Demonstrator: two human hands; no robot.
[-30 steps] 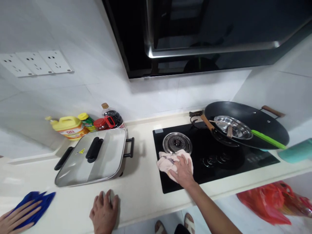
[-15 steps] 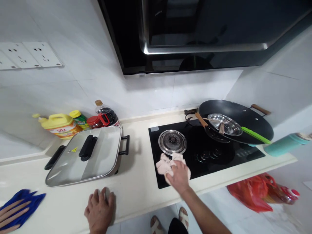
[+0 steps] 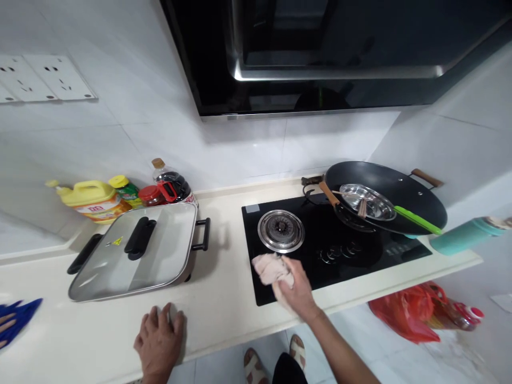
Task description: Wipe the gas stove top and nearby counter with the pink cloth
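My right hand (image 3: 298,290) is closed around a bunched pale pink cloth (image 3: 273,269) over the front left of the black glass cooktop (image 3: 288,266). Just behind the cloth lies the round metal burner (image 3: 281,230). My left hand (image 3: 160,338) rests palm down on the cream countertop (image 3: 218,309), fingers somewhat apart and holding nothing. Nearest to it is the rectangular electric pan (image 3: 160,253) under a glass lid with a black handle (image 3: 140,238).
At the left edge another person's hand (image 3: 6,322) lies on a blue cloth (image 3: 24,314). Bottles and a yellow jug (image 3: 94,200) line the wall. A wok (image 3: 424,200) holding a metal bowl covers the right burner, near a teal bottle (image 3: 466,236). A range hood (image 3: 320,96) hangs above.
My right hand has lifted and gathered the cloth, which lay spread on the cooktop and is now more bunched. My left hand stays on the counter. The view has shifted slightly.
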